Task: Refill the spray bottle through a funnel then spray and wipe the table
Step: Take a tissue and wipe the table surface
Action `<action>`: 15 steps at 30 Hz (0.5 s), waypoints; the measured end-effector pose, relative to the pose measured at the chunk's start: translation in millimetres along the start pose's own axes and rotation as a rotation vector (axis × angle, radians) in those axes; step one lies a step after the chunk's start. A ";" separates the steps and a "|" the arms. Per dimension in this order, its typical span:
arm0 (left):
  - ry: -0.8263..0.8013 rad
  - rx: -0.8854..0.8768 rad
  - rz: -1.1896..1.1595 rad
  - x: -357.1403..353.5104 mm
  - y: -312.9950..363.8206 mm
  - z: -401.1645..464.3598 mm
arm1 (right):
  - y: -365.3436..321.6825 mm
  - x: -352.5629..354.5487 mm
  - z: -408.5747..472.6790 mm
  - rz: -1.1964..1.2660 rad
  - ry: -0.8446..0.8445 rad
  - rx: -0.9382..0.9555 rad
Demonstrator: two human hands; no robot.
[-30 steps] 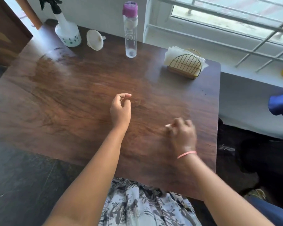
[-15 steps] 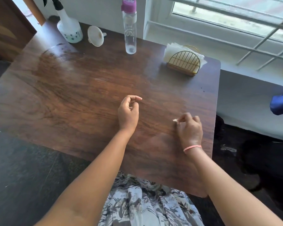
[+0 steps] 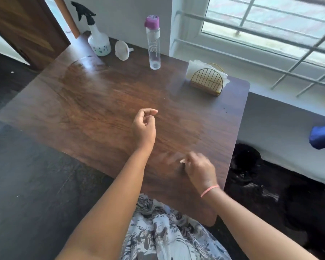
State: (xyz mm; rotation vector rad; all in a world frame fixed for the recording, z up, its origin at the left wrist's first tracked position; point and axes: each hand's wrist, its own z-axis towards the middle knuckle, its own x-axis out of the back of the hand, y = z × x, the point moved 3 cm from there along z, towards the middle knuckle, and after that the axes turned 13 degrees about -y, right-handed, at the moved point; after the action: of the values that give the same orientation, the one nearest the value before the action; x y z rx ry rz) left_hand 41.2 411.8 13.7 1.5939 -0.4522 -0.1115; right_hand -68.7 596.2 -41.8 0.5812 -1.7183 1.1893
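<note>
A small white wad (image 3: 182, 161) is pinched by the right hand (image 3: 200, 170) near the table's (image 3: 101, 113) right edge, unwiped wood lying leftward; the left hand (image 3: 144, 128) is held loosely curled, empty.

— Looks like a room in a home?
— Seems so: small wooden table (image 3: 94, 102) pushed against a white wall, barred window (image 3: 270, 34) at upper right with a broad sill.
— Anything domestic on top?
— Gold wire napkin holder (image 3: 206, 79) at the far right edge, wooden door (image 3: 24, 29) at upper left, dark floor (image 3: 26, 194) below.
</note>
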 end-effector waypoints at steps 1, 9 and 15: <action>0.013 -0.004 -0.001 -2.0 1.6 -4.1 | -15.2 -9.7 -10.6 -0.032 -0.038 0.138; 0.124 -0.009 -0.057 -14.2 20.1 -35.6 | -7.2 -2.5 0.3 -0.056 -0.085 0.317; 0.067 0.067 -0.024 -34.1 15.0 -72.1 | 162.3 90.3 24.7 0.757 0.141 -0.748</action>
State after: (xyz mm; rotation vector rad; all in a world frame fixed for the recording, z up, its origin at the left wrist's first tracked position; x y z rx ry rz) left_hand 31.4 491.1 27.6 1.6639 -0.3888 -0.0615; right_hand -247.3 652.7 -38.5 -0.6401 -2.1381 0.9064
